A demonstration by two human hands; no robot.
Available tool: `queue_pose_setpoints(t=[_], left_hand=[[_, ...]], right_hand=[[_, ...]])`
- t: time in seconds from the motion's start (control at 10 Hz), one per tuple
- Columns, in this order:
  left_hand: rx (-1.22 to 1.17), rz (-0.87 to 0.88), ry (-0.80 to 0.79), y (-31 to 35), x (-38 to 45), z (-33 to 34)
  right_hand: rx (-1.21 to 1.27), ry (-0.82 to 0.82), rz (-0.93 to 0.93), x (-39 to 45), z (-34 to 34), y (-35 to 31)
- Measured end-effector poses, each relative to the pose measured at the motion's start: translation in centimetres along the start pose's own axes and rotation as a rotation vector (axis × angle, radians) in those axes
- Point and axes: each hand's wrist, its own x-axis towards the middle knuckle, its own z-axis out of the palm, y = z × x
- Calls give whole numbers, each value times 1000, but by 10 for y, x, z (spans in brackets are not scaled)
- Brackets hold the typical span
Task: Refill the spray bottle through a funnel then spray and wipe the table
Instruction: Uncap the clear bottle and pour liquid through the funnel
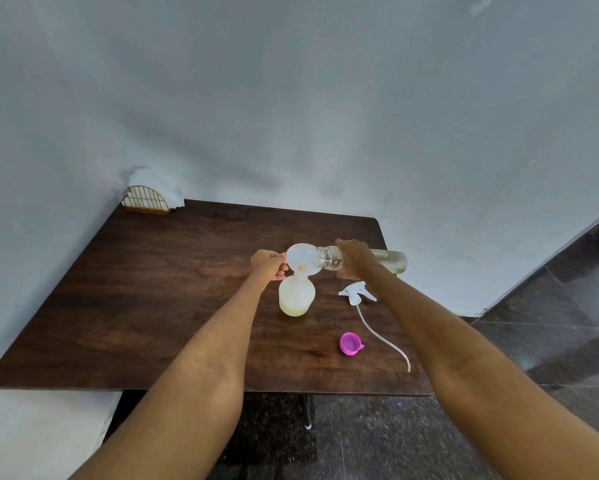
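A translucent spray bottle (296, 296) stands upright on the dark wooden table (152, 289), with a little yellowish liquid at its bottom. A white funnel (299, 259) sits in its neck. My left hand (268, 265) pinches the funnel's left rim. My right hand (355, 258) grips a clear plastic bottle (388, 260) tipped on its side, its open mouth over the funnel's right edge. The white spray head (355, 294) with its long tube lies on the table to the right.
A pink cap (350, 344) lies near the front right of the table. A wire napkin holder (146, 200) with white paper stands in the far left corner against the wall. The table's right edge borders a dark tiled floor (568, 323).
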Motion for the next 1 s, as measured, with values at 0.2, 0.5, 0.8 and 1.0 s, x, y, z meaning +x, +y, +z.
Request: queue_pose_setpoints(t=[0.2, 0.5, 0.8, 1.0], left_hand=[[4, 1, 0, 1, 0, 0], [-17, -12, -13, 1, -2, -1], [-6, -7, -4, 1, -1, 0], [1, -6, 0, 2, -1, 0]], right_hand=[[-40, 15, -15, 1, 1, 3], [-78, 33, -29, 5, 1, 3], [-97, 32, -31, 3, -1, 1], [-101, 21, -31, 3, 0, 2]])
